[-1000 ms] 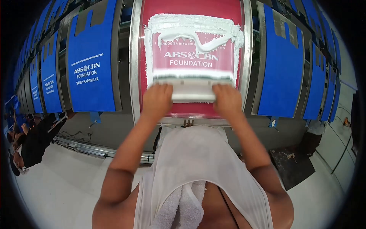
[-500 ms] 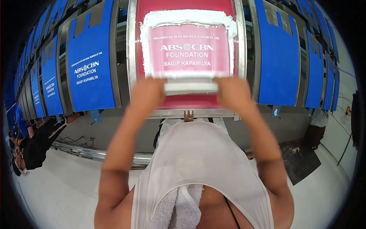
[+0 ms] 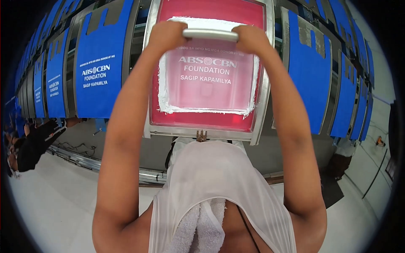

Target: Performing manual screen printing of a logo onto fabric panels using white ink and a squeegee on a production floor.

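Observation:
A metal-framed printing screen with red mesh and a pale lettered stencil area edged in white ink lies in front of me. My left hand and my right hand grip the two ends of a grey squeegee, which rests across the far end of the screen. Both arms are stretched out over the mesh. White ink rims the stencil window on all sides.
Blue bags with white print lie in a row to the left, and plain blue bags to the right, on a long table. A person in dark clothes stands at the far left. Rails run along the pale floor.
Both hands have pushed the squeegee from the near end of the screen to the far end, spreading the white ink and uncovering the lettered stencil.

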Demonstrator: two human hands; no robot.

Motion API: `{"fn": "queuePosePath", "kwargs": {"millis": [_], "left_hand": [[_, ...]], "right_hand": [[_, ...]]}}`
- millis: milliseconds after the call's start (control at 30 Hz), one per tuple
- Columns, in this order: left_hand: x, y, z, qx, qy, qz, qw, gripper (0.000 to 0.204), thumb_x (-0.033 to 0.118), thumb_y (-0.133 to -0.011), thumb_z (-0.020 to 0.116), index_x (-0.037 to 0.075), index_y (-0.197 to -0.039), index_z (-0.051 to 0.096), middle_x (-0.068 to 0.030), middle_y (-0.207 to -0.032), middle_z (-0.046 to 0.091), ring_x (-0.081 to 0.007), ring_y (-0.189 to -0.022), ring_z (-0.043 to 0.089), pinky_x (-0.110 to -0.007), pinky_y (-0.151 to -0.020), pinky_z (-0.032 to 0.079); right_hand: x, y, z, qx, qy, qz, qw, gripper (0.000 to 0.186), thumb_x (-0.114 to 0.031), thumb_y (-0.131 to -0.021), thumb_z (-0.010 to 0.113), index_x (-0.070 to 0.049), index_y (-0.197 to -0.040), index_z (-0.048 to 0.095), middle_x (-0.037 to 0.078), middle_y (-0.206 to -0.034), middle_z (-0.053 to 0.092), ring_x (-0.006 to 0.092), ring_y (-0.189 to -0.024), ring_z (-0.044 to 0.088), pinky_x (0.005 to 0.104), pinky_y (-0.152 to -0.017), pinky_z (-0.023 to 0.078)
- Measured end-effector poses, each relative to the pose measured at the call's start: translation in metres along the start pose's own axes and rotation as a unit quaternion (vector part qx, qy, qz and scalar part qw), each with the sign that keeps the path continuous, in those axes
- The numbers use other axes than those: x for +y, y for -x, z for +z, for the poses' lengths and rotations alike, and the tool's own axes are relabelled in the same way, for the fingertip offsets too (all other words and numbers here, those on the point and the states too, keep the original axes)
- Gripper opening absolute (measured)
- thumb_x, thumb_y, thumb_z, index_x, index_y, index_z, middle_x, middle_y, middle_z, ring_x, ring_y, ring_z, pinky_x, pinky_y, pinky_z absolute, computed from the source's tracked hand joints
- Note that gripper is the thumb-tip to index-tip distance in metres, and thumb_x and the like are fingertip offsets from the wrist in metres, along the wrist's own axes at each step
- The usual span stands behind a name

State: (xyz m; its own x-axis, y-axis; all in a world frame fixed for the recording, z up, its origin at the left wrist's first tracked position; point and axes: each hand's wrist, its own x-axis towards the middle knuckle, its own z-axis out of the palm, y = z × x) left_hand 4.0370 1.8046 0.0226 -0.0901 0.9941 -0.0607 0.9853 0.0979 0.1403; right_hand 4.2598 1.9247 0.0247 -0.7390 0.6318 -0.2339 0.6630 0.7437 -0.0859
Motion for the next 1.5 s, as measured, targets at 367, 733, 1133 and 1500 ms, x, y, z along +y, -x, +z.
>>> {"fn": "queuePosePath", "kwargs": {"millis": [367,733,1133,1500], "left_hand": [[0.050,0.165,-0.020,0.004,0.388,-0.180,0.904,0.031,0.031,-0.084,0.061,0.001,-0.087,0.061,-0.0215,-0.081,0.061,-0.0368,-0.075,0.059,-0.045,-0.069,0.046],[0.130,0.322,0.111,-0.291,0.678,-0.214,0.640,0.036,0.034,-0.093,0.056,0.001,-0.084,0.066,0.0064,-0.068,0.054,-0.0032,-0.068,0.045,-0.024,-0.061,0.041],[0.131,0.315,0.078,-0.282,0.690,-0.192,0.638,0.041,0.039,-0.092,0.056,0.004,-0.071,0.064,0.0023,-0.060,0.050,-0.0063,-0.055,0.044,-0.022,-0.050,0.035],[0.148,0.314,0.101,-0.277,0.552,-0.297,0.729,0.048,0.046,-0.088,0.057,0.003,-0.068,0.064,-0.0016,-0.059,0.056,-0.0103,-0.055,0.049,-0.028,-0.054,0.040]], "right_hand": [[0.033,-0.075,-0.060,-0.087,-0.060,-0.064,0.992,0.050,-0.015,-0.055,0.067,-0.002,-0.103,0.066,0.020,-0.094,0.066,0.0334,-0.089,0.063,0.0359,-0.082,0.049],[0.000,-0.081,-0.033,-0.026,-0.075,-0.084,0.993,0.049,-0.013,-0.060,0.064,-0.006,-0.108,0.065,0.018,-0.098,0.066,0.0325,-0.093,0.062,0.0365,-0.084,0.048],[-0.143,0.202,0.010,-0.009,-0.086,-0.013,0.996,0.039,-0.001,-0.065,0.059,-0.009,-0.103,0.064,0.011,-0.087,0.062,0.0297,-0.088,0.058,0.0406,-0.077,0.048],[-0.066,0.236,0.004,0.048,-0.121,-0.039,0.991,0.032,-0.010,-0.066,0.068,-0.007,-0.098,0.064,0.010,-0.089,0.065,0.0297,-0.086,0.057,0.0416,-0.079,0.043]]}}
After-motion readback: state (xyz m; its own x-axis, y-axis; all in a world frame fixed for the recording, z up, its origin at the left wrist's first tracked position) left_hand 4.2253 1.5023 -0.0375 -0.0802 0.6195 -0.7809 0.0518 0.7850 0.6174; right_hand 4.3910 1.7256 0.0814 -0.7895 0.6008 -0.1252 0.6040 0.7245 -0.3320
